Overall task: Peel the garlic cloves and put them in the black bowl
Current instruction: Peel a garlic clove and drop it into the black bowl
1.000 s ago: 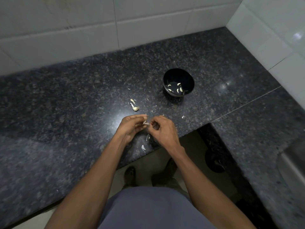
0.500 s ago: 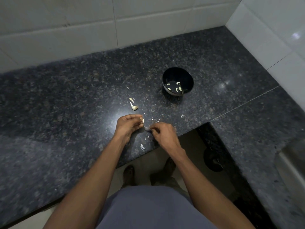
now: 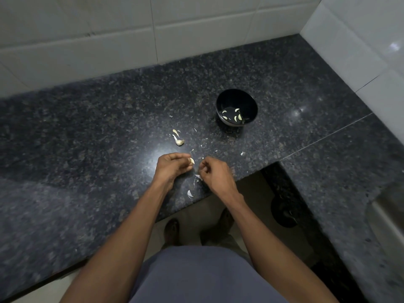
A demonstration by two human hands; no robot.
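My left hand (image 3: pixel 172 166) pinches a pale garlic clove (image 3: pixel 191 160) at its fingertips, above the counter's front edge. Just to its right, my right hand (image 3: pixel 215 173) has its fingers curled; whether a scrap of skin sits between them I cannot tell. The black bowl (image 3: pixel 251 101) stands further back and to the right, with several peeled cloves (image 3: pixel 237 116) lying inside. Two unpeeled cloves (image 3: pixel 179 141) lie on the counter behind my left hand.
Flakes of garlic skin (image 3: pixel 190 193) are scattered on the dark granite counter (image 3: pixel 87 138) around and under my hands. White tiled walls close the back and right. The counter turns at the right, with a sink edge (image 3: pixel 384 206) low right.
My hands have drawn apart. The right hand pulled away to the right from the clove, which stays in my left fingertips and now shows more bare.
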